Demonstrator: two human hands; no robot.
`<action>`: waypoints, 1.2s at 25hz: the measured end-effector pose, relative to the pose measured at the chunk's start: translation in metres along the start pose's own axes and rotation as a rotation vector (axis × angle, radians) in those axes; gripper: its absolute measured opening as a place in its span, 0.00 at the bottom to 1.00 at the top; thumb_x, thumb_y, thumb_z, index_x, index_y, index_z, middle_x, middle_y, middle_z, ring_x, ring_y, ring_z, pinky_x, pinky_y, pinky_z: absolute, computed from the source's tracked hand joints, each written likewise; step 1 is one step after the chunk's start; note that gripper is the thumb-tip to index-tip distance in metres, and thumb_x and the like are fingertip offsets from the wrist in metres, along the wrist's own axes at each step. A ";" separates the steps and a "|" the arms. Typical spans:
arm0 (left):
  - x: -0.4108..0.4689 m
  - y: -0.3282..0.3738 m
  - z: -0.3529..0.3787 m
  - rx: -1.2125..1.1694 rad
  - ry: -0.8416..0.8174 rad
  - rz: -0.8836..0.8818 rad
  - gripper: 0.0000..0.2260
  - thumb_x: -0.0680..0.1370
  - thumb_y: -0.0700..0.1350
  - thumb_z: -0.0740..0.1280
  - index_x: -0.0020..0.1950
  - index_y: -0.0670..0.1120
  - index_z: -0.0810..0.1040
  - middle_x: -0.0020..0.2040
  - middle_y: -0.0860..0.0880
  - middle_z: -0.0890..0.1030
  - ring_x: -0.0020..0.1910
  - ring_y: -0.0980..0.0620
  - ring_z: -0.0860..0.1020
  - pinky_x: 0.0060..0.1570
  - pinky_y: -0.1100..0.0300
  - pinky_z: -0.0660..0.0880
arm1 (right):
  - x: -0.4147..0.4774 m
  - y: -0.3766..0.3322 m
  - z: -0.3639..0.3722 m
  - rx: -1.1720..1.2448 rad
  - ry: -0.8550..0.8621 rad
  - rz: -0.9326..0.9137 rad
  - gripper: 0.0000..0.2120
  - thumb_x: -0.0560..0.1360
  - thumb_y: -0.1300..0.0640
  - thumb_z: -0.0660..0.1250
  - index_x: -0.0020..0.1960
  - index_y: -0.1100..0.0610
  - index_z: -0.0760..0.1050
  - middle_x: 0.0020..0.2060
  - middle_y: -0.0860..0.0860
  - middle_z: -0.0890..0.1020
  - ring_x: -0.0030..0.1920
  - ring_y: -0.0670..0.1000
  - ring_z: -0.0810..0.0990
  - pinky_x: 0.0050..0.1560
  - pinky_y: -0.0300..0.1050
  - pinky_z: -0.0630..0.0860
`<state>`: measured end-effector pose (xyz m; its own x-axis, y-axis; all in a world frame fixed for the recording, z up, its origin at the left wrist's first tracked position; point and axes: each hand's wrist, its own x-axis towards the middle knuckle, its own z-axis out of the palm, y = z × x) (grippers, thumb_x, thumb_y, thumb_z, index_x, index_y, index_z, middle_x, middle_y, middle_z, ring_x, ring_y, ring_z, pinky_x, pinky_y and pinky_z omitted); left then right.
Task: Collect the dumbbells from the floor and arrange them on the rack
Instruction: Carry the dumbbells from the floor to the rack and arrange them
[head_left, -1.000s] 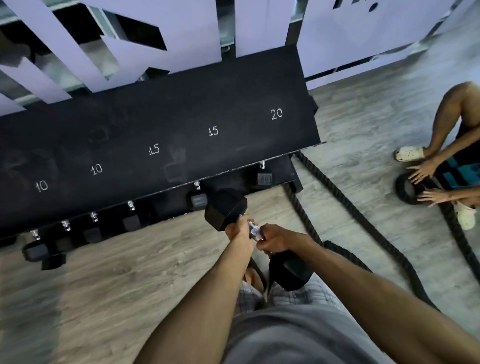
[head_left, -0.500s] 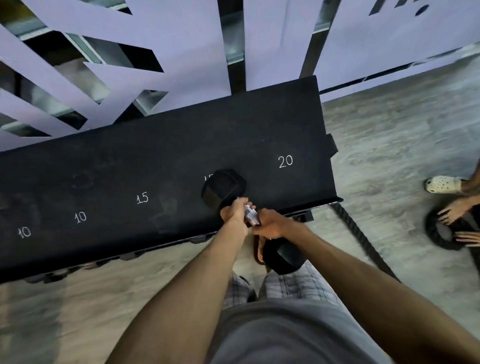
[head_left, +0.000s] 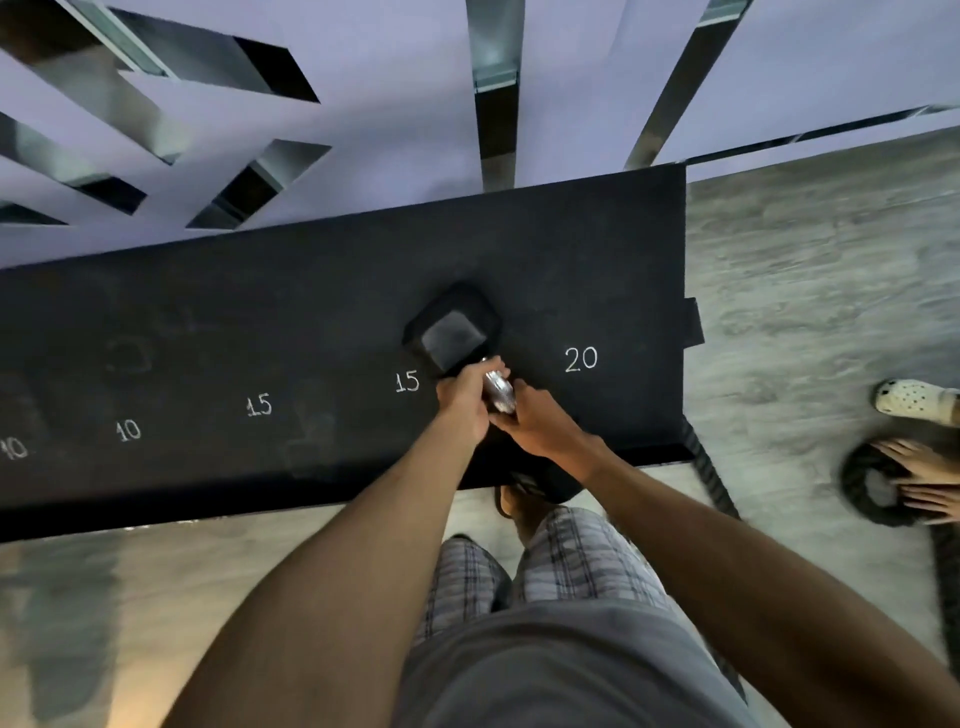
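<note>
A black hex dumbbell (head_left: 453, 332) with a chrome handle is over the top shelf of the black rack (head_left: 208, 322), between the chalked marks 15 and 20. Its far head is above the shelf; its near head hangs at the shelf's front edge, mostly hidden under my right wrist. My left hand (head_left: 464, 404) and my right hand (head_left: 535, 423) are both closed around the handle, side by side. I cannot tell whether the far head touches the shelf.
The rack top carries chalk marks 10, 10, 15, 15, 20 from left to right. A thick black rope (head_left: 711, 478) runs along the floor right of the rack. Another person's hands (head_left: 919, 478) rest on a coiled rope at the right edge, beside a white shoe (head_left: 909, 399).
Both hands have lifted the dumbbell from below the rack's front up and forward over the top shelf. The view has moved closer, and the lower shelf's dumbbells are out of sight.
</note>
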<state>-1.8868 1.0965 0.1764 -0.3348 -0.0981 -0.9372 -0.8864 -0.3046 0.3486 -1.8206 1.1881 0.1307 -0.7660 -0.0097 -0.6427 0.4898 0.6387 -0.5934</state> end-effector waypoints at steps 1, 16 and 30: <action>0.005 0.002 0.003 0.010 -0.016 0.001 0.13 0.70 0.32 0.73 0.53 0.36 0.79 0.31 0.46 0.83 0.37 0.50 0.81 0.40 0.57 0.78 | 0.005 0.001 -0.001 0.033 0.010 0.004 0.20 0.76 0.51 0.68 0.61 0.63 0.70 0.53 0.59 0.82 0.51 0.60 0.82 0.49 0.50 0.76; 0.032 0.015 -0.002 0.470 -0.102 0.123 0.17 0.68 0.47 0.75 0.52 0.40 0.82 0.52 0.43 0.85 0.53 0.46 0.83 0.60 0.50 0.78 | 0.029 0.002 -0.020 -0.060 -0.098 0.043 0.24 0.74 0.44 0.68 0.62 0.58 0.71 0.51 0.55 0.82 0.50 0.56 0.82 0.50 0.49 0.78; -0.067 -0.142 -0.278 1.121 0.135 0.438 0.12 0.79 0.45 0.63 0.61 0.42 0.74 0.59 0.39 0.80 0.58 0.39 0.78 0.56 0.50 0.76 | -0.130 -0.046 0.123 -0.665 -0.303 -0.385 0.09 0.77 0.57 0.59 0.54 0.56 0.74 0.51 0.56 0.81 0.52 0.58 0.80 0.51 0.52 0.77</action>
<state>-1.6501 0.8829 0.1852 -0.6989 -0.1063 -0.7073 -0.5140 0.7624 0.3933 -1.6924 1.0652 0.1820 -0.6382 -0.4671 -0.6120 -0.2057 0.8695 -0.4491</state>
